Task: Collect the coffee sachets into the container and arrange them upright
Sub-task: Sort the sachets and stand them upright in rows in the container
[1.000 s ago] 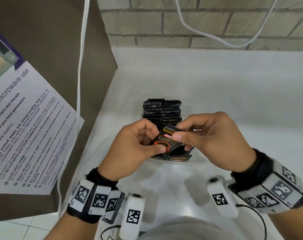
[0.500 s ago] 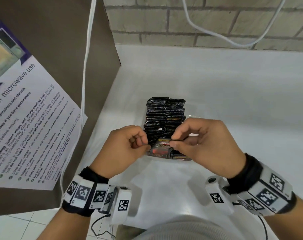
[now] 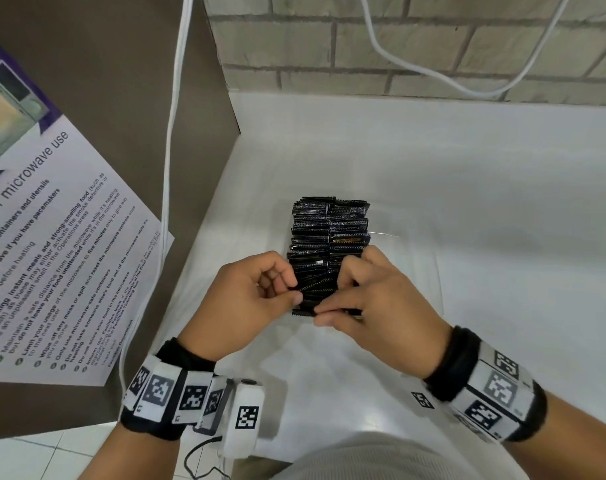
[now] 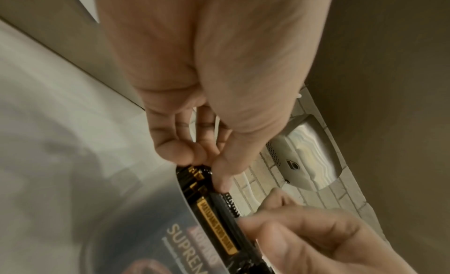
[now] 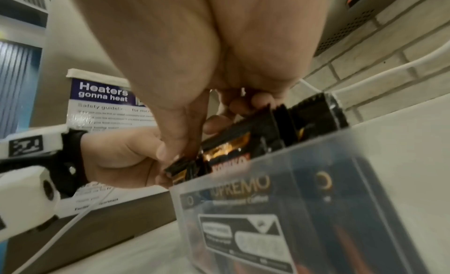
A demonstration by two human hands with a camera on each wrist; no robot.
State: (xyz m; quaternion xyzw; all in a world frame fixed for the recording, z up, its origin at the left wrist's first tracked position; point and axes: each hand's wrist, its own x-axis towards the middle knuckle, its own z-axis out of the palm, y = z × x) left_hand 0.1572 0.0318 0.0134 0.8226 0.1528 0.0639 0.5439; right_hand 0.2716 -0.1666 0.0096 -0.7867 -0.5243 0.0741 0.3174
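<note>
A clear plastic container [image 3: 388,234] on the white counter holds two rows of black coffee sachets [image 3: 329,237] standing on edge. At the near end, one more black sachet [image 3: 312,299] stands between the pack and the front wall. My left hand [image 3: 292,294] pinches its left end with thumb and fingers. My right hand [image 3: 320,315] pinches its top edge from the right. In the left wrist view the sachet [image 4: 219,216] shows a gold label behind the container wall [image 4: 146,230]. In the right wrist view my thumb presses the sachet edge [image 5: 185,166] just inside the container [image 5: 340,182].
A brown side panel carries a microwave-use poster [image 3: 52,237], and a white cable [image 3: 170,168] hangs beside it. A brick wall [image 3: 398,46] with another cable closes the back. The white counter [image 3: 485,202] stretches to the right. A silver appliance [image 4: 306,153] sits by the wall.
The sachet was held flat above the container with its label showing. Both hands have lowered it into the near end, where it now stands on edge.
</note>
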